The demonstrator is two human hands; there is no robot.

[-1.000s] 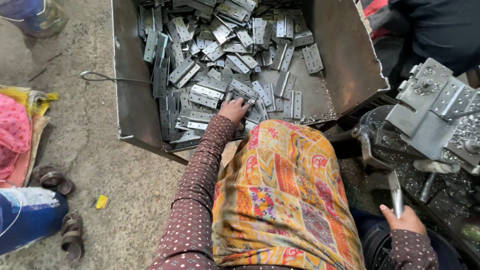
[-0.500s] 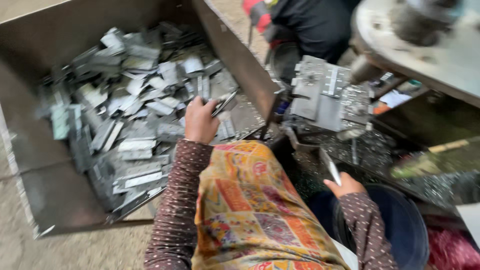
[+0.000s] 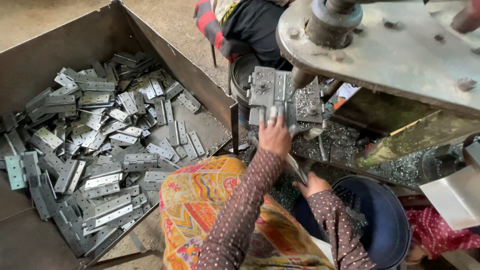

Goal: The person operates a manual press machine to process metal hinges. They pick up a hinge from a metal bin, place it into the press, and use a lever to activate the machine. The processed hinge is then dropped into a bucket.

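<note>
Your left hand (image 3: 274, 136) pressed flat, fingers spread, on the metal fixture (image 3: 280, 95) at frame centre; your right hand (image 3: 311, 184) below gripped a thin tool (image 3: 296, 168).

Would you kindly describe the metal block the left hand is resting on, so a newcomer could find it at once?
Start at the big grey machine arm at upper right. Just below its round shaft sits a flat grey fixture block, strewn with metal shavings, with the left hand on its near edge. Unlike the loose hinges in the bin, it is one bolted piece.
</note>
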